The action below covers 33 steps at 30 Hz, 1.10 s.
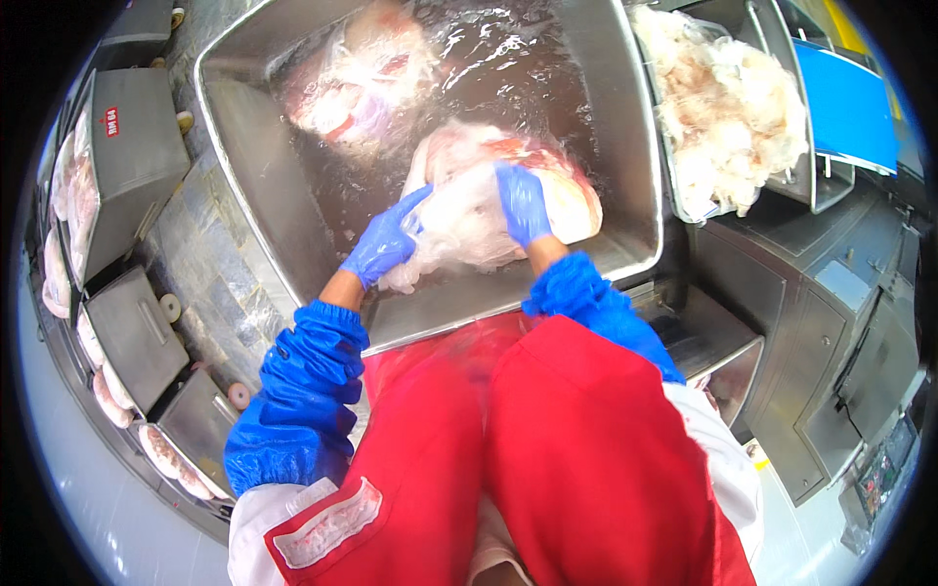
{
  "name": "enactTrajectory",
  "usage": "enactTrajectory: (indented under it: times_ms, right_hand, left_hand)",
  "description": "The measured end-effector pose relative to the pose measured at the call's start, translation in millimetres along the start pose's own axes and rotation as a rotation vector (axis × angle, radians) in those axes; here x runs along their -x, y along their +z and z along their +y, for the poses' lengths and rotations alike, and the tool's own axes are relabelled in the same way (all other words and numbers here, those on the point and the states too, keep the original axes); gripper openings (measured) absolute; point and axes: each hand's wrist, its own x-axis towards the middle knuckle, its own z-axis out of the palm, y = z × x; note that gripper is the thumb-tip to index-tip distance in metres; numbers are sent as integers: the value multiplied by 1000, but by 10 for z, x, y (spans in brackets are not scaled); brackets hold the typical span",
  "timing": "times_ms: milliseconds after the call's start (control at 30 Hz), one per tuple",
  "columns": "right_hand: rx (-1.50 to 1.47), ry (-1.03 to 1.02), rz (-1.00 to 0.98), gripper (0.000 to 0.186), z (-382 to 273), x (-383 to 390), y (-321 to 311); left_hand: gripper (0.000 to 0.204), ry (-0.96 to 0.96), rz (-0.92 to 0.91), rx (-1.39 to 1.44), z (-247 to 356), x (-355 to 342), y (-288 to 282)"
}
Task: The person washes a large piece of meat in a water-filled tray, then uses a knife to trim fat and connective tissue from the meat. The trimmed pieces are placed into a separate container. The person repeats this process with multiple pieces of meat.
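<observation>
A large piece of meat [572, 200], pale with red patches, lies at the near side of a steel tub [645, 146] of brownish water. A thin, wet whitish wrap [459, 210] covers much of its left part and hangs loose towards me. My left hand [383, 242], in a blue glove, is closed on the loose wrap at the left, its index finger stretched out. On top of the meat, my right hand [526, 203], gloved too, has its fingers bent and pressed into the wrap; the fingertips are partly hidden. Farther back floats a second wrapped piece of meat [366, 83].
To the right, a steel bin [674, 186] holds a heap of crumpled whitish wraps [728, 107], with a blue panel [845, 107] beyond it. Steel carts [137, 156] with pale meat line the left. A steel cabinet [811, 332] stands at the right.
</observation>
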Motion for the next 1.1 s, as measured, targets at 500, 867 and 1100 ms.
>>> enactTrajectory:
  times_ms: [500, 867, 1100]
  right_hand:
    - [-335, -79, -123, 19, -635, 551, -876]
    - [-424, 214, -478, 32, -872, 414, -497]
    - [-717, 319, -56, 28, -463, 344, -249]
  left_hand:
    - [82, 256, -246, -329, 228, 171, 715]
    - [13, 9, -122, 185, -176, 57, 699]
    - [28, -123, 42, 437, -540, -9, 746]
